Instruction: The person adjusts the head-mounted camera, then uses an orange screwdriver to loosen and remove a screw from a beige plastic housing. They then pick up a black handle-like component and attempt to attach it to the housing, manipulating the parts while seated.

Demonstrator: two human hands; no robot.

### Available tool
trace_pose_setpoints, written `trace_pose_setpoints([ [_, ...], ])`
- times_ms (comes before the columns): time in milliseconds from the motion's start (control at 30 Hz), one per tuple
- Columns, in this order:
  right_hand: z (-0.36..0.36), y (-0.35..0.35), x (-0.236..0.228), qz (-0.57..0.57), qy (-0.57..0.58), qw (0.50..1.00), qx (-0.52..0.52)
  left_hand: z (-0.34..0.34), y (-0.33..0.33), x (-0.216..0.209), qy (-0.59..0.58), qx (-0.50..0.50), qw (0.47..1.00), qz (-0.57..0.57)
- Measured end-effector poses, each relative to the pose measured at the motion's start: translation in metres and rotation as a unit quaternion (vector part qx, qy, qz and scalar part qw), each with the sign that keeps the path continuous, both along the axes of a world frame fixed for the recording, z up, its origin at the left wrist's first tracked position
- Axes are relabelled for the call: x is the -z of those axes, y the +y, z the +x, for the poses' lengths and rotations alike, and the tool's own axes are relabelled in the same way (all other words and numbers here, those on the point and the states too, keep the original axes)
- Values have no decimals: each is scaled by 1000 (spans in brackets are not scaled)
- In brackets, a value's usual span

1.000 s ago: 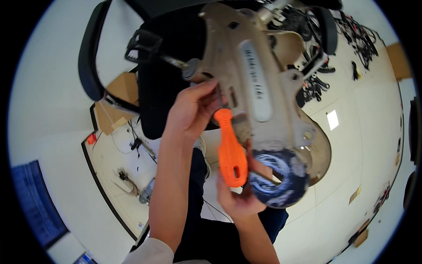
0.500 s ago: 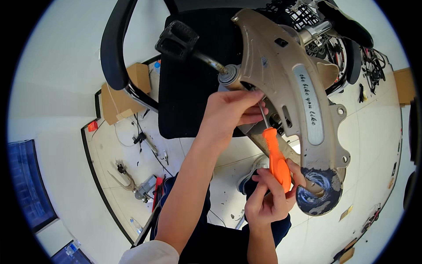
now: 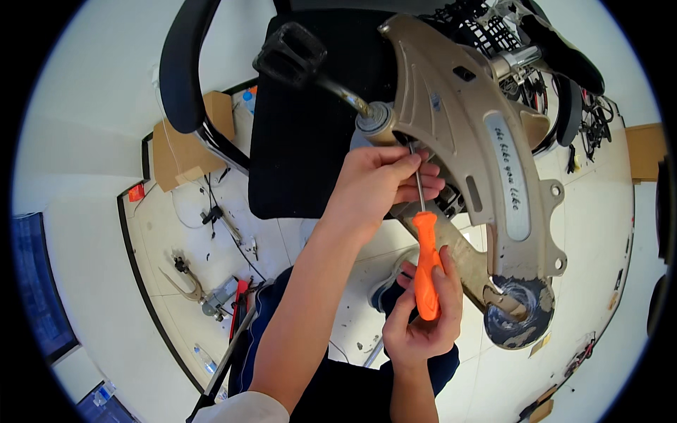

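Observation:
My right hand (image 3: 425,328) is wrapped around the orange handle of a screwdriver (image 3: 426,264). Its thin metal shaft points up and away from me into an opening under a tan metal bike frame (image 3: 441,92). Around the shaft near its far end, my left hand (image 3: 381,182) closes with thumb and fingers; the tip itself is hidden inside the frame. Beside that hand is a round crank hub (image 3: 375,120), from which a crank arm runs to a black pedal (image 3: 290,55). At its near end the frame has a worn, hooked dropout (image 3: 522,321).
The frame rests on a black chair seat (image 3: 317,113) with a black armrest (image 3: 185,77). A cardboard box (image 3: 187,144), cables and a grey power tool (image 3: 220,297) lie on the floor at left. My dark-trousered legs are below; more bike parts (image 3: 596,116) lie at far right.
The screwdriver handle has swung left and now stands more upright, with my right hand turning along with it. My left hand stays at the shaft. The whole view has shifted slightly.

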State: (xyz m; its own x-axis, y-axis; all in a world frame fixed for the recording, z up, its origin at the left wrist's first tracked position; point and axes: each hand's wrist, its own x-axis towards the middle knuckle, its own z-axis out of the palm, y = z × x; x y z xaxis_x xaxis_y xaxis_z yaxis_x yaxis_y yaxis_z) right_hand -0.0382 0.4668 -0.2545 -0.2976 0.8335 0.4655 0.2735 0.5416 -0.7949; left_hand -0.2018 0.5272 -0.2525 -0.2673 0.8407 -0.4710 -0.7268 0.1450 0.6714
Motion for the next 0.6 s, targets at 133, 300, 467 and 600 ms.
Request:
trace_pose_setpoints([
  [133,-4,4,8,18,-24,999,14,-4,5,10,-19,3,999,27],
  [300,1,4,4,54,-81,995,33,1,2,5,-29,-3,999,19],
  [467,11,-7,-6,-46,-43,998,10,3,0,4,-8,-15,1000,-16],
  [600,12,-11,-4,-51,-32,998,-13,1,0,-2,7,-23,998,-52],
])
